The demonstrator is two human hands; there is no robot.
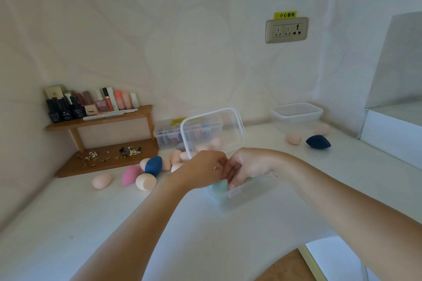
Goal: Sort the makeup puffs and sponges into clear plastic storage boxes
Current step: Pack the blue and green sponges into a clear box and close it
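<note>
Left hand [205,169] and right hand [247,165] fingers [235,180] are curled over a clear box [239,192] on the white corner worktop [91,223]; what is held cannot be told.

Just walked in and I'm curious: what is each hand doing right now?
Left hand: grips the clear lid at its lower edge.
Right hand: curled into the clear box by the teal sponge; hold cannot be told.

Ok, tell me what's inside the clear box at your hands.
A light blue sponge shows in the clear box. The left hand and right hand cover the rest.
</note>
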